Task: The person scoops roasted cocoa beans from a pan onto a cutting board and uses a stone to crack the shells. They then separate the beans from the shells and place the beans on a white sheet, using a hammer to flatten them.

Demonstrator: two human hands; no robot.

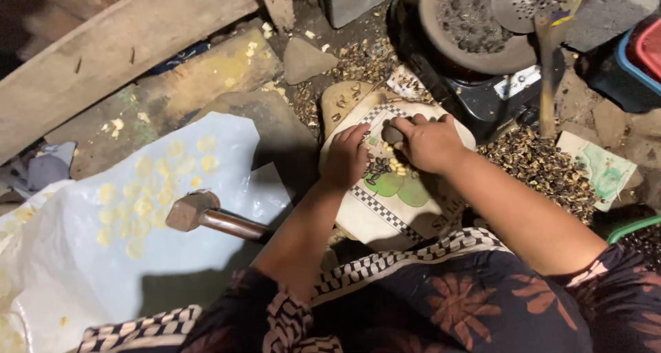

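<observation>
Firmly, the right hand (430, 143) is curled over a small dark grey stone (392, 133), fingers wrapped around it so that only its left end shows. The left hand (346, 157) lies just beside it, palm down, with its fingertips bent onto a little heap of dark roasted seeds and pale yellow kernels (385, 166); whether it pinches any of them cannot be told. Stone and heap sit on a printed sack (385, 215) with a checkered border and green round shapes, spread over a raised surface right in front of the person.

To the right of the sack, a wide scatter of dark seed shells (544, 170) covers the ground, and more shells (365, 60) lie behind the sack. Beyond the right hand stands a black stove carrying a round pan of dark sand (461, 23), with a perforated ladle (530, 2) resting across it on a wooden handle.

On the left, well apart from the hands, a white plastic sheet (103, 270) is spread out, dotted with flattened pale yellow discs (148, 188) laid in rows. A hammer-like mallet (196, 212) with a blocky head lies on the sheet, its handle pointing toward the left forearm. A broad wooden plank (124, 43) runs diagonally across the upper left. The person's dark patterned garment (447, 305) fills the bottom edge.
</observation>
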